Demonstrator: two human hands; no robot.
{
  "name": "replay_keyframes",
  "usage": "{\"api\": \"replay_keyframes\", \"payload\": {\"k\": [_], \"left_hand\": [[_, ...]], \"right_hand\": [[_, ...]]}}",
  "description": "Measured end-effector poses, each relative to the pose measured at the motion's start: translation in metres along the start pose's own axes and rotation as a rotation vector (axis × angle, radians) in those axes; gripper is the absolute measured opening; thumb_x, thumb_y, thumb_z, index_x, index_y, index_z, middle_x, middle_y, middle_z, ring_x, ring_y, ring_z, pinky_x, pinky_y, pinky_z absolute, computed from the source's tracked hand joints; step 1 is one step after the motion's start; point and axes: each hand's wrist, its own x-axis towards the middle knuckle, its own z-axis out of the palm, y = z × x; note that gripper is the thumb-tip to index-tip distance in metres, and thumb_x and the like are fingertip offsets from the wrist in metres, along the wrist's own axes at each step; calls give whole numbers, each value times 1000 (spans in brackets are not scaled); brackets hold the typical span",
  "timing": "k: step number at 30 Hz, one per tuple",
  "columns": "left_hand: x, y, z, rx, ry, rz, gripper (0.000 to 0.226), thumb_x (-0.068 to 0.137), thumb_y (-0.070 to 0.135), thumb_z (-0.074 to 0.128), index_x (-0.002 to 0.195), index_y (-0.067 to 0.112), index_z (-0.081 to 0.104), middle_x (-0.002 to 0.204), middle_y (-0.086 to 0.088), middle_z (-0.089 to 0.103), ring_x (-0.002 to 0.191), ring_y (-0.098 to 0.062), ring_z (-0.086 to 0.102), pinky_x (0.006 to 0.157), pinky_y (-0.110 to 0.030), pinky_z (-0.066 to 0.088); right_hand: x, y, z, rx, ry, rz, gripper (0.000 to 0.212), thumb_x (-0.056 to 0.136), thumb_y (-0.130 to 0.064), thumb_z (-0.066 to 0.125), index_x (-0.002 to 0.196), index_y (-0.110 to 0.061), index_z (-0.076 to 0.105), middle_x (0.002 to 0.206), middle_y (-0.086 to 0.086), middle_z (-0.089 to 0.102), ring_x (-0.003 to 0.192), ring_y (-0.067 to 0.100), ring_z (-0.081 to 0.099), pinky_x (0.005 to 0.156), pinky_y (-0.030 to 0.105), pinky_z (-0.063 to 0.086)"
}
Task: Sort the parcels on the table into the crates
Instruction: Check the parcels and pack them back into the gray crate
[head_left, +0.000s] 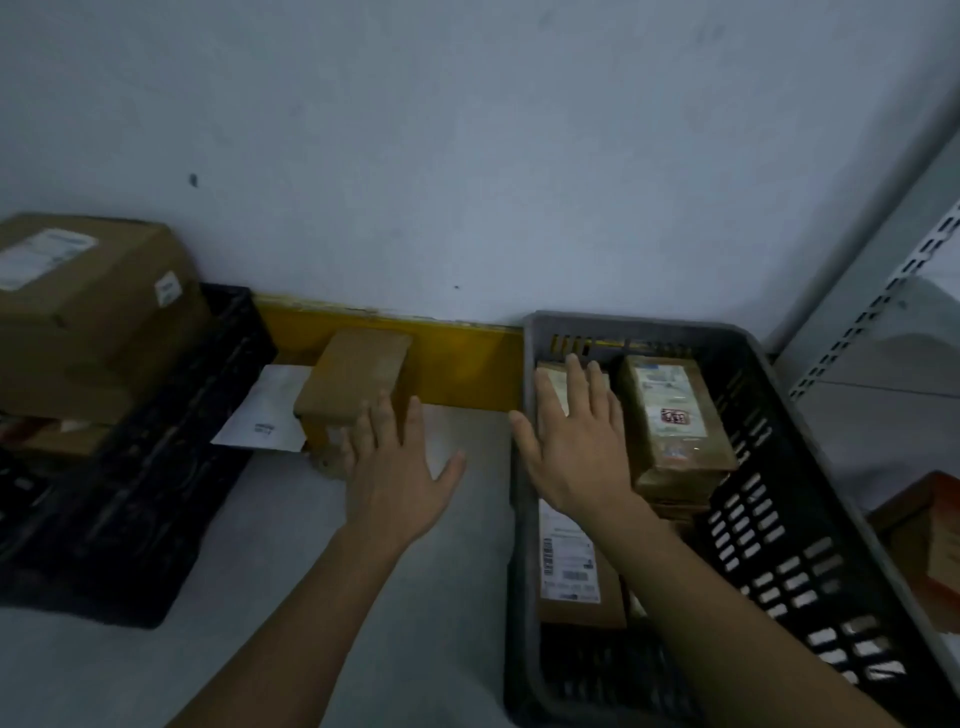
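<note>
Grey crate (779, 519) at right holds brown parcels, black crate (156, 467) at left carries a large carton (88, 317); every shipping label is too blurred to read, including the barcode label on the long parcel (571, 566) in the grey crate. Small brown parcel (356, 382) sits on the table (291, 571) between the crates, beside a white envelope (265, 410) with illegible print. Left hand (400, 473), fingers spread, reaches the small parcel's near edge, possibly touching; right hand (576, 441), fingers straight and apart, lies over the long parcel's far end.
</note>
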Motion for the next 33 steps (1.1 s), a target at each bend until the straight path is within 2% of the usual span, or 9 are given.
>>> {"api": "replay_keyframes", "payload": {"k": [7,12,18,21,28,33], "left_hand": [[-10,-107,-17,50,-25,-24,100,92,86,17,170,23,11,177,-20,2,163,-42,0,129,-64,8],[-5,-155,-14,65,-61,-25,100,94,85,26,170,22,11,178,-18,0,162,-44,-1,128,-64,9],[23,-164,-11,49,-107,3,108,86,91,17,170,23,9,178,-18,-2,162,-44,-3,128,-64,7],[42,-154,-8,53,-126,5,110,87,93,21,170,23,8,178,-19,-5,162,-45,-6,129,-65,6],[89,-134,4,81,-250,-74,118,80,100,26,170,31,-7,175,-16,-23,159,-49,-17,128,-67,1],[109,-128,14,85,-360,-124,119,79,101,31,170,33,-3,175,-16,-20,158,-55,-12,128,-67,6]], "right_hand": [[-4,-127,42,-40,-179,5,89,102,-81,10,174,-29,2,181,11,-8,166,36,-13,133,61,4],[-20,-171,81,-50,-299,95,90,102,-82,10,174,-29,0,181,10,-10,166,36,-13,133,61,2],[-12,-174,97,-83,-314,122,89,102,-82,7,173,-29,0,181,10,-10,166,36,-13,133,61,3],[-3,-166,101,-93,-303,112,89,102,-82,8,173,-29,2,181,11,-10,166,37,-14,133,61,2],[15,-145,111,-73,-337,122,89,103,-80,12,174,-28,-2,180,13,-15,165,37,-18,132,62,-1],[20,-135,114,-40,-363,122,88,104,-78,17,173,-28,-2,179,14,-16,165,38,-19,133,60,-4]]}}
